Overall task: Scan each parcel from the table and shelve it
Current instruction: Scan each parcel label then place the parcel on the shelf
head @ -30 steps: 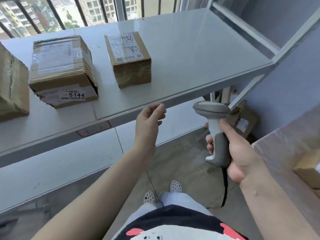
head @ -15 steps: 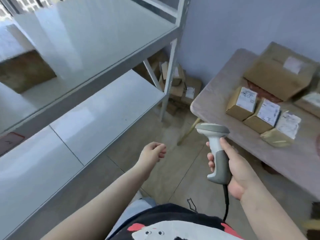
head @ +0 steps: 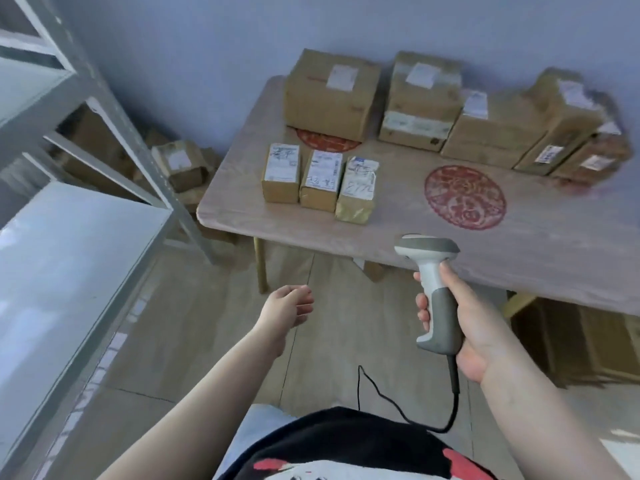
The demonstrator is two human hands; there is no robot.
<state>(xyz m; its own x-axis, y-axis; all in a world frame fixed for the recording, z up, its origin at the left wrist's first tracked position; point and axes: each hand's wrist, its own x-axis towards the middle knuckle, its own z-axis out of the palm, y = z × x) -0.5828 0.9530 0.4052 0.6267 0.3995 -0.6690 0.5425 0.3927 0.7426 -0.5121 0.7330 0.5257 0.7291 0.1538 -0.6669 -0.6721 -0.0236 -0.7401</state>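
Note:
My right hand (head: 474,327) grips the grey and white barcode scanner (head: 433,289) upright, just in front of the table's near edge. My left hand (head: 287,310) hangs over the floor, fingers loosely curled and holding nothing. On the pale table (head: 398,226) three small labelled parcels stand side by side: a left one (head: 281,173), a middle one (head: 320,180) and a right one (head: 356,190). Several larger cardboard boxes line the back, among them one at the far left (head: 330,93) and one beside it (head: 420,100).
A grey metal shelf rack (head: 69,244) fills the left side, its shelf board close to my left arm. More boxes (head: 180,164) sit on the floor behind the rack. The scanner's black cable (head: 398,410) loops down by my body. Flat cardboard (head: 588,344) lies under the table.
My view has swung right from the shelf to the table, so the parcels now lie ahead. The left hand dropped from the shelf edge to hang over the floor; the scanner stays gripped.

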